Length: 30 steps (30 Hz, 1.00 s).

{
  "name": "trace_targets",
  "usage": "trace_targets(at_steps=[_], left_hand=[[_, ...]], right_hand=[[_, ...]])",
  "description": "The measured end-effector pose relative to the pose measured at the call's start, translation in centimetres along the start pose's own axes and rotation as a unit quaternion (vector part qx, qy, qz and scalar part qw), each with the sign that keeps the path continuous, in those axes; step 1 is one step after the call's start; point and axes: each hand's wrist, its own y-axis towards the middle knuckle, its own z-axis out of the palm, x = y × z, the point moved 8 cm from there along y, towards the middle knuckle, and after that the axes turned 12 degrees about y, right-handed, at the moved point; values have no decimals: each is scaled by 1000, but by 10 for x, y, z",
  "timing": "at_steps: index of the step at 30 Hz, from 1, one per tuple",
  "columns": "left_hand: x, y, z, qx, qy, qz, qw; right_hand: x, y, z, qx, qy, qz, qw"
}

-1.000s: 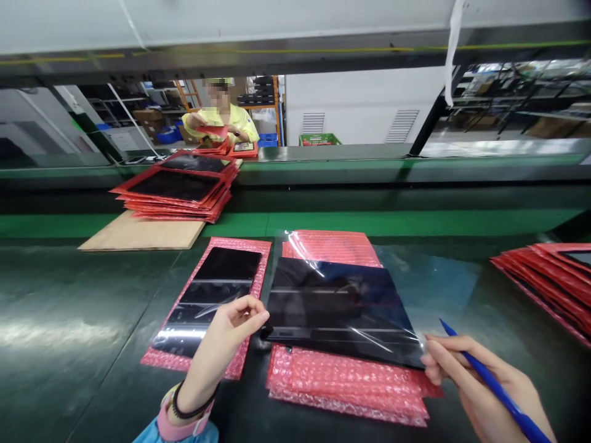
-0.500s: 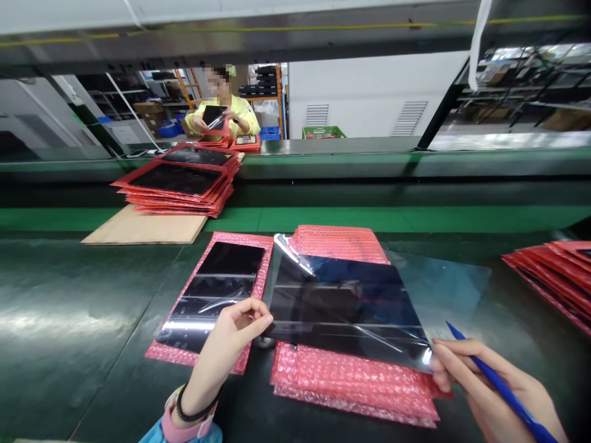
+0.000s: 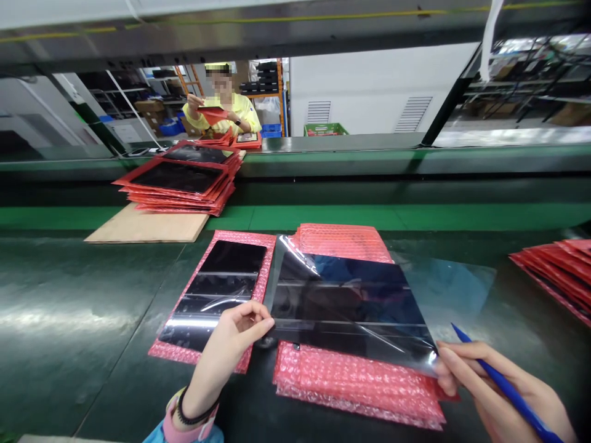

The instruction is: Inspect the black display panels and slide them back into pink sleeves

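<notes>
Bench [image 3: 50, 332] fills the lower frame from my end. Red wrap [image 3: 360, 384] is right of centre, clear film [image 3: 300, 255] and dark panel [image 3: 351, 301] over it, film running past the panel's upper left corner. Smaller panel [image 3: 221, 283] lies on pink wrap [image 3: 168, 354], left of centre. Right hand [image 3: 521, 378], lower right, pinches the film at the near right corner, blue pen [image 3: 508, 389] in the same grip. Left hand [image 3: 235, 335], lower left of centre, pinches the near left corner, probably film too. I'd call this step film handling; on or off, can't tell. Next move calls for corners kept taut, pen tip clear.
</notes>
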Motion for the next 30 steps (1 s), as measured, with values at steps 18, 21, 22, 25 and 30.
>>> trace_targets(at_steps=[18, 21, 22, 25, 30], left_hand=[[1, -1, 2, 4, 10, -7, 1000], [1, 0, 1, 2, 12, -7, 1000], [1, 0, 1, 2, 13, -7, 1000], [2, 0, 1, 3, 13, -5, 1000], [1, -2, 1, -1, 7, -7, 1000]], right_hand=[[-1, -3, 1, -17, 4, 33, 999], [1, -4, 2, -15, 1, 34, 999], [1, -4, 3, -13, 4, 40, 999], [2, -4, 4, -16, 21, 39, 999], [1, -3, 0, -16, 7, 28, 999]])
